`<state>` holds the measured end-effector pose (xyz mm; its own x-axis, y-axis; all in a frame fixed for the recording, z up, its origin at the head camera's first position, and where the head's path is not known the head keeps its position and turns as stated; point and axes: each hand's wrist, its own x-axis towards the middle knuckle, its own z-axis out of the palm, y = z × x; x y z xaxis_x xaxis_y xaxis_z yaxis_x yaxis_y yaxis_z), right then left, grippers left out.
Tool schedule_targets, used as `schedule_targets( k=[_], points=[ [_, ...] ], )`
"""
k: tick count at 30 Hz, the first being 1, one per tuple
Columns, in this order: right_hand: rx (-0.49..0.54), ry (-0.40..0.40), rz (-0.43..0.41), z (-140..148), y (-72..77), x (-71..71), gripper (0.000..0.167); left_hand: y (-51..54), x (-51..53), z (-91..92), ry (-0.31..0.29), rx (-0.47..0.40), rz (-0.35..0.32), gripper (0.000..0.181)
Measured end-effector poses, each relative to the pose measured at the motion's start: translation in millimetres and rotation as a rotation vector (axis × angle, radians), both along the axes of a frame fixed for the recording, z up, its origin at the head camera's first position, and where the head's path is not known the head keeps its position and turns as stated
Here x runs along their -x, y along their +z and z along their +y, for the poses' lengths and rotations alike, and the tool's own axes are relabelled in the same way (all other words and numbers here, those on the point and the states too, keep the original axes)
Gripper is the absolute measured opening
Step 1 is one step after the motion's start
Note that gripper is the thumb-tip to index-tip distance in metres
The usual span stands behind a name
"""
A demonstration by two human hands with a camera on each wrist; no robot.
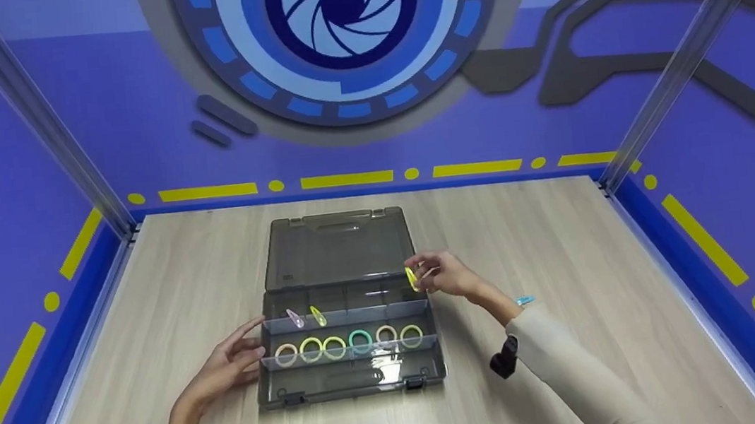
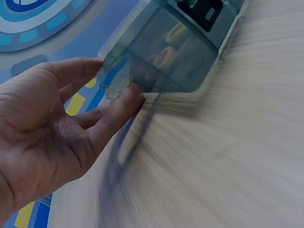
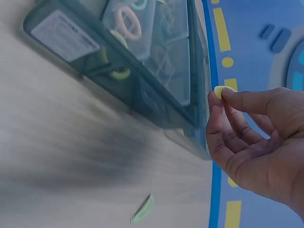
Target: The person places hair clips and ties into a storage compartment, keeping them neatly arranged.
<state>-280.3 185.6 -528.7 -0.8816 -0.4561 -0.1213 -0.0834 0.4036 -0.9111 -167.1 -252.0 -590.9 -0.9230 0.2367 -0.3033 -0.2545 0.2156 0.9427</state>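
A translucent grey divided box (image 1: 349, 371) stands on the table, its lid (image 1: 339, 248) folded back. My left hand (image 1: 228, 364) touches the box's left wall with fairly straight fingers, the thumb apart from them. Between thumb and fingertips, my right hand (image 1: 447, 274) pinches a yellow snap hair clip (image 1: 411, 278) above the box's back right corner. A pink hair clip (image 1: 295, 318) and a yellow-green hair clip (image 1: 318, 316) are at the left of the back row, by the divider. Several coloured hair ties (image 1: 360, 342) stand in a line along the middle row.
A blue hair clip (image 1: 525, 300) lies on the table by my right forearm. The right wrist view shows a pale green clip (image 3: 142, 209) on the tabletop; I cannot tell if it is the same one. Blue printed walls (image 1: 357, 157) enclose the table (image 1: 528, 223).
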Motion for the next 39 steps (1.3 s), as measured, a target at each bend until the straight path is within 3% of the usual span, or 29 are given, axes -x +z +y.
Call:
schedule_targets(
  k=[15,32,39],
  points=[
    [0.071,0.086,0.029,-40,-4.0,5.4,0.038,-6.9,-1.5,-6.1,0.016,-0.067,-0.021,0.071],
    [0.08,0.07,-0.022,-64,-17.2,3.9,0.039,2.9,5.2,-4.3,0.002,-0.023,-0.051,0.073],
    [0.044,0.112,0.063,-76,-20.6,1.4,0.039,2.4,5.7,-6.2,-0.012,-0.041,-0.04,0.073]
  ],
)
